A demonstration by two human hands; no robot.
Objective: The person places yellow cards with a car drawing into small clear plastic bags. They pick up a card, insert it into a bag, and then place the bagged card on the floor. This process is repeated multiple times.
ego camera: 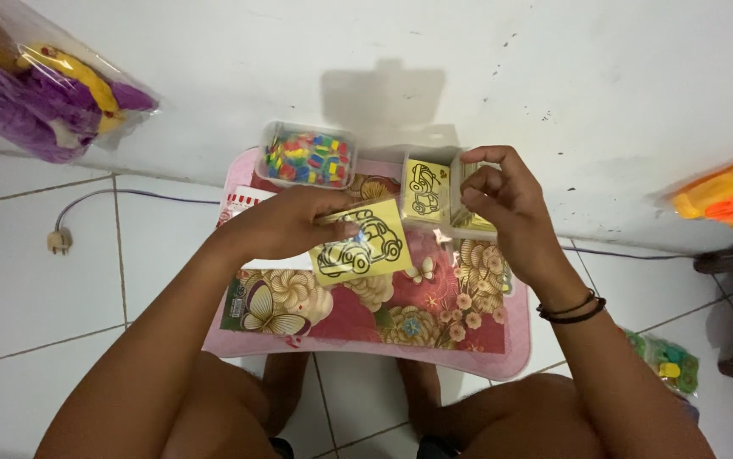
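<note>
My left hand (285,225) pinches a yellow car card (360,244) flat over the floral table (366,319), face up for viewing. My right hand (502,200) grips cards in the white box (443,191), beside the bead tub (307,157).

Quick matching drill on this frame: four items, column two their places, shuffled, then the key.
Items
1. yellow car card
2. clear box of coloured pieces
3. purple plush in plastic bag
4. white plug

Places
A. on the floor tiles, left of the table
B. upper left, by the wall
C. pinched in the left hand
D. at the back of the floral lap table

Pairs: 1-C, 2-D, 3-B, 4-A
</note>
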